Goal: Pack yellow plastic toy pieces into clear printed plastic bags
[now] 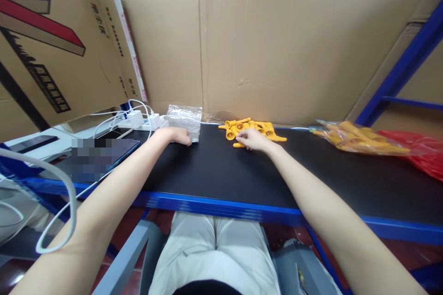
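Observation:
My left hand (180,136) rests at the near edge of a flat, clear plastic bag (187,117), with its fingers bent down over the plastic. The fingers look loosely apart, and their undersides are hidden. Farther right, my right hand (253,139) is at a small heap of yellow pipe-shaped plastic pieces (268,130) with cup-like ends. Its thumb and fingers are pinched together on one yellow pipe-shaped piece at the heap's near left side. Part of the heap is hidden behind that hand.
A filled clear bag of yellow pieces (360,138) lies at the right beside a red plastic bag (424,150). White chargers and cables (135,119) and a dark tablet-like device (104,159) are at the left. A cardboard wall (277,46) backs the black tabletop (221,173).

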### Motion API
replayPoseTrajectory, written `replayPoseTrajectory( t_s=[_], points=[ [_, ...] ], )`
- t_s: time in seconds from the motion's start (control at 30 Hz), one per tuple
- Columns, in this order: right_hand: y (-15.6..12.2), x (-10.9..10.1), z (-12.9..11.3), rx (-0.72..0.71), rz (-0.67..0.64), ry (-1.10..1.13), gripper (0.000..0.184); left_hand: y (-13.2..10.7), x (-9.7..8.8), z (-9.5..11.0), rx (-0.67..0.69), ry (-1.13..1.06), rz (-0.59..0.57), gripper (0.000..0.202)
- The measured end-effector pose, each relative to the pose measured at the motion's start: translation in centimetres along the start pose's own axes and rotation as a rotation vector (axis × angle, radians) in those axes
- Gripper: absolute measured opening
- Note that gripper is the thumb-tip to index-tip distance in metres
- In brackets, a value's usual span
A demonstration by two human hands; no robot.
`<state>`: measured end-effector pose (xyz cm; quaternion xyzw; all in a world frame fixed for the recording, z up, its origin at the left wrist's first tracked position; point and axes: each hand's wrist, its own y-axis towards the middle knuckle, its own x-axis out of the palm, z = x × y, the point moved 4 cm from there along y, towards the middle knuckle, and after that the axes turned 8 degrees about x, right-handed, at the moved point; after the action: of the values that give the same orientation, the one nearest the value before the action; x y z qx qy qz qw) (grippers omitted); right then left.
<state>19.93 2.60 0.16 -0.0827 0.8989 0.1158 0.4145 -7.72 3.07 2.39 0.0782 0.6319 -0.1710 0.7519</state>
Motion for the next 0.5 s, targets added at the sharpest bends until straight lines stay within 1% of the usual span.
replayPoseTrajectory(
  t_s=[0.07,0.17,0.3,0.37,0.43,0.5],
  points=[
    [0.0,0.1,0.1,0.002,-0.024,-0.009,0.016,0.4,0.3,1.8,0.072,-0.049,0.004,0.05],
    [-0.1,0.0,0.0,0.0,-0.027,-0.031,0.015,1.5,1.0,3.3,0.097,-0.072,0.005,0.034],
    [-0.4,0.0,-0.2,0.009,-0.024,-0.094,0.015,3.1,1.3,3.6,0.026,0.022,0.028,0.016],
    [-0.5,-0.1,-0.4,0.008,-0.025,-0.104,0.015,3.7,1.3,3.6,-0.003,0.027,0.067,0.008],
    [-0.6,-0.1,-0.5,0.007,-0.037,-0.1,0.017,4.0,1.3,3.8,-0.03,0.033,0.111,0.006],
    [-0.7,-0.2,-0.7,0.004,-0.057,-0.12,0.022,4.0,1.6,4.2,-0.05,0.113,0.123,0.015]
  ],
)
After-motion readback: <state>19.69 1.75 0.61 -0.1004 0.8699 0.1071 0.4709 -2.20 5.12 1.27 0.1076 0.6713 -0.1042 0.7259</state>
